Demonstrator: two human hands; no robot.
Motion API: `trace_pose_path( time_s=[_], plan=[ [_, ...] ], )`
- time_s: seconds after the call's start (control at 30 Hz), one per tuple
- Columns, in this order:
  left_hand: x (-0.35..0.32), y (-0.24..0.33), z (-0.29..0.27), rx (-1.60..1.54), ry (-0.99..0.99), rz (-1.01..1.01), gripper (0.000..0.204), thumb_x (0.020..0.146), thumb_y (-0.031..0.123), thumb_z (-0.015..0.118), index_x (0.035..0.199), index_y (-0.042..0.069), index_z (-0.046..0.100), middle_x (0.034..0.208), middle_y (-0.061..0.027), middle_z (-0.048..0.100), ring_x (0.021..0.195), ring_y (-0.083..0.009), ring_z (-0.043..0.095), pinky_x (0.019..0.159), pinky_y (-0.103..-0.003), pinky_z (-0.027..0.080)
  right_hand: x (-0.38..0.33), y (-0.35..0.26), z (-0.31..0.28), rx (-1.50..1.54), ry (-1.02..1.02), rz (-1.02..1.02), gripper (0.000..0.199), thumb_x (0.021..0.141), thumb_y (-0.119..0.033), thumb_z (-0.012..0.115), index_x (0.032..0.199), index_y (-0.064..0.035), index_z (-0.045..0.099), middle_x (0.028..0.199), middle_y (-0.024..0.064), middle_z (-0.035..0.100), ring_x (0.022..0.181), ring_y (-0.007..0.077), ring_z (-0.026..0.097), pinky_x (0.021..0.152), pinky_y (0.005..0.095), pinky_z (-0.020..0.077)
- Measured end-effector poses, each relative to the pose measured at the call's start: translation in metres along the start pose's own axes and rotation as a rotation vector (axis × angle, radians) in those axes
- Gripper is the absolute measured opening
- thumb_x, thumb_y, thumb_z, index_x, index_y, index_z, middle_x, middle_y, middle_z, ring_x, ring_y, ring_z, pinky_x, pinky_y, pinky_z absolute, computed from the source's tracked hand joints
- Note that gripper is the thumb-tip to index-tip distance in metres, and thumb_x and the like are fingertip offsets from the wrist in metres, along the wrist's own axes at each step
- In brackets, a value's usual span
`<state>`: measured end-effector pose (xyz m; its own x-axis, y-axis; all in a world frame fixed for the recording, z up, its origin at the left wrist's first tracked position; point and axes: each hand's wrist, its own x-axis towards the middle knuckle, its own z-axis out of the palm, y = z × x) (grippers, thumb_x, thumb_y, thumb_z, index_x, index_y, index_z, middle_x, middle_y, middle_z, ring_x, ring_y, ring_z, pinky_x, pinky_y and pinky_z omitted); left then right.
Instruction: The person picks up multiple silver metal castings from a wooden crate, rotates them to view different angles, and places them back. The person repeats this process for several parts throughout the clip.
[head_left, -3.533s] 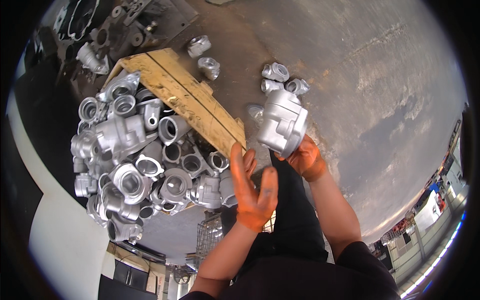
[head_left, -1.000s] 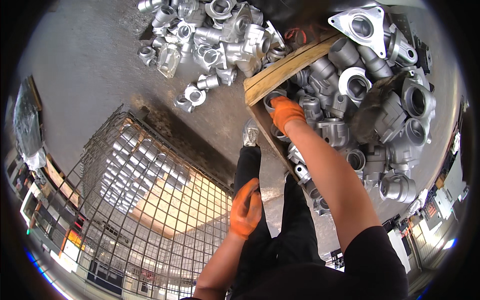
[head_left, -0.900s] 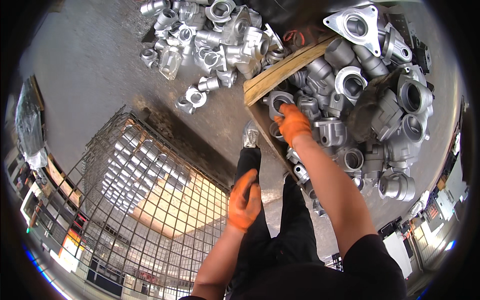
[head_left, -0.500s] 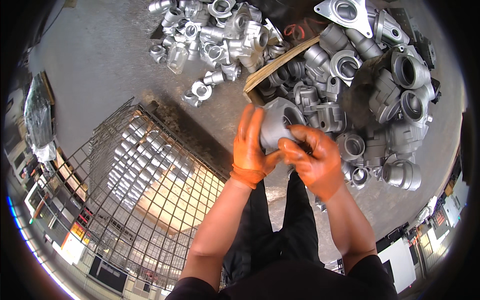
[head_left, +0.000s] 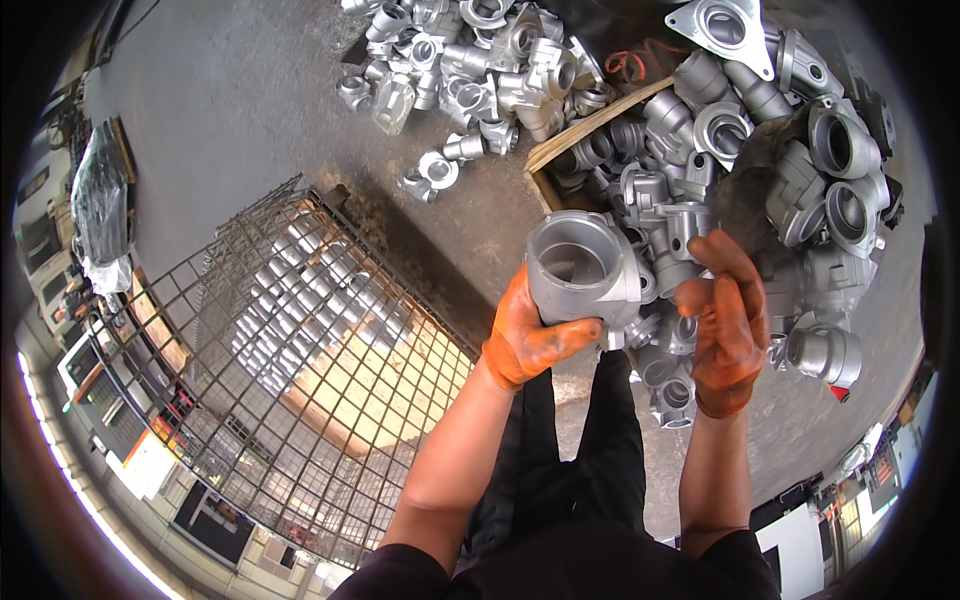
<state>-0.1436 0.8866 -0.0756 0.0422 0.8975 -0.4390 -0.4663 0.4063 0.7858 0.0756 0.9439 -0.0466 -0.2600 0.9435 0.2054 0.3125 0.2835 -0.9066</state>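
Observation:
My left hand (head_left: 530, 335), in an orange glove, grips a grey cast metal pipe fitting (head_left: 572, 265). Its wide round mouth faces up toward me, and the thumb lies across the near side. My right hand (head_left: 727, 325), gloved the same way, is raised to the right of the fitting, apart from it. Its fingers are partly curled and spread, with nothing in them. Beyond and below the right hand lies a heap of similar fittings (head_left: 840, 140), some large with round openings, beside a wooden board (head_left: 600, 122).
On my left stands a wire mesh cage (head_left: 300, 400) with rows of fittings (head_left: 300, 300) stacked inside on a light board (head_left: 350, 400). Another pile of silvery fittings (head_left: 470, 65) lies on the floor at the far side. Something wrapped in clear plastic (head_left: 100, 205) stands far left.
My right hand has come off the fitting and moved right. The fitting has turned in my left hand, so its wide mouth now faces up. The view has shifted slightly.

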Motion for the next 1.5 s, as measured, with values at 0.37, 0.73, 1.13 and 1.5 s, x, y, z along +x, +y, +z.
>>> trace_pose_path(
  time_s=[0.37, 0.73, 1.13, 1.5],
  plan=[
    [-0.011, 0.002, -0.036, -0.062, 0.049, -0.062, 0.070, 0.079, 0.019, 0.084, 0.137, -0.006, 0.054, 0.125, -0.0094, 0.065, 0.114, -0.0198, 0.062, 0.100, -0.035, 0.048, -0.009, 0.018, 0.045, 0.150, -0.223, 0.762, 0.039, 0.105, -0.025, 0.057, 0.130, 0.0040, 0.062, 0.140, 0.0233, 0.060, 0.124, 0.0355, 0.063, 0.100, 0.0403, 0.0527],
    [-0.053, -0.040, -0.127, 0.103, 0.400, -0.065, 0.082, 0.081, 0.056, 0.079, 0.129, -0.008, 0.061, 0.126, -0.0133, 0.064, 0.114, -0.0237, 0.062, 0.099, -0.039, 0.050, 0.056, 0.278, 0.202, -0.771, -0.586, 1.010, 0.067, 0.090, -0.042, 0.069, 0.144, -0.0050, 0.054, 0.145, 0.0217, 0.059, 0.132, 0.0411, 0.056, 0.110, 0.0440, 0.0479],
    [-0.086, -0.061, -0.143, -0.043, 0.527, -0.100, 0.080, 0.082, 0.045, 0.079, 0.140, -0.004, 0.053, 0.131, -0.0091, 0.059, 0.118, -0.0195, 0.058, 0.102, -0.036, 0.047, 0.067, 0.260, 0.190, -0.722, -0.562, 1.042, 0.070, 0.084, -0.038, 0.074, 0.138, 0.0039, 0.060, 0.136, 0.0257, 0.065, 0.129, 0.0413, 0.060, 0.107, 0.0414, 0.0475],
    [-0.019, -0.043, -0.096, -0.291, 0.512, 0.317, 0.024, 0.096, 0.032, 0.067, 0.097, 0.008, 0.063, 0.097, -0.0010, 0.062, 0.097, -0.0176, 0.062, 0.094, -0.038, 0.050, 0.041, 0.005, 0.043, 0.590, -0.226, 1.115, 0.049, 0.094, -0.037, 0.072, 0.116, 0.0076, 0.069, 0.087, 0.0040, 0.065, 0.058, 0.0110, 0.053, 0.053, 0.0274, 0.0410]
  ],
)
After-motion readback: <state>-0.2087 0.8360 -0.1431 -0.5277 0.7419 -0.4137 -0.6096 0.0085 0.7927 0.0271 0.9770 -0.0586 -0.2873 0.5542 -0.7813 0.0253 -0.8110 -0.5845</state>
